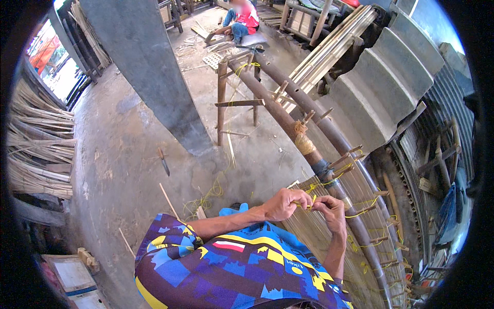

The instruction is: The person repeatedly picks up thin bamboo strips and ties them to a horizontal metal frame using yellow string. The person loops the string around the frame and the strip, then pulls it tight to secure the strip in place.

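Observation:
My left hand [284, 205] is closed, with its fingertips pinching a thin yellow string [314, 198]. Close beside it, my right hand [332, 210] pinches the same string between thumb and fingers. Both hands are just above the edge of a panel of narrow slats [304, 226], next to a long brown pole [278, 110]. Rope and dark wrapping bind this pole near my hands. Short wooden pegs [357, 212] cross between it and a second pole [296, 92], several tied with yellow string. My forearms and patterned shirt cover part of the panel.
A knife [164, 162] and loose yellow string [212, 193] lie on the concrete floor at left. A grey pillar [149, 67] rises beyond them. Concrete steps [370, 98] and bamboo strips [329, 51] are at right. Another person [241, 23] sits far back.

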